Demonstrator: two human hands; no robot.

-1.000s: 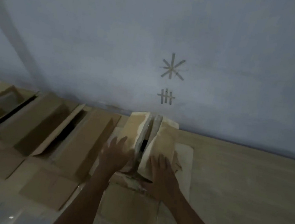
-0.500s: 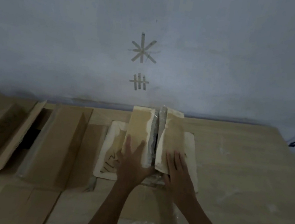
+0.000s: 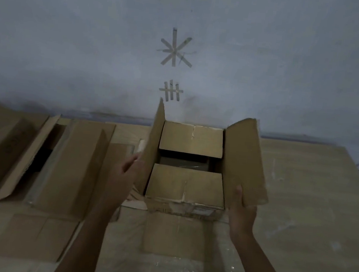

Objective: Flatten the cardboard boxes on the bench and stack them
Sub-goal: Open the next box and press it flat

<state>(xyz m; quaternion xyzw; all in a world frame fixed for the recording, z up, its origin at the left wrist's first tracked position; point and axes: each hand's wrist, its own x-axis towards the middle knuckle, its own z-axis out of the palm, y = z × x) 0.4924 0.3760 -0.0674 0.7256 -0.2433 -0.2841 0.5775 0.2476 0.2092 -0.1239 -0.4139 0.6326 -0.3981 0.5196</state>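
Cardboard box stands upright on the bench just below the wall's tape marks, both long flaps raised. Right hand pinches the box's right flap; left hand, fingers relaxed, touches its left flap. Left of the box lie other boxes.

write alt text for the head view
Two hands pull open the long flaps of a cardboard box on a wooden bench: left hand on the left flap, right hand gripping the right flap. More boxes lie left.
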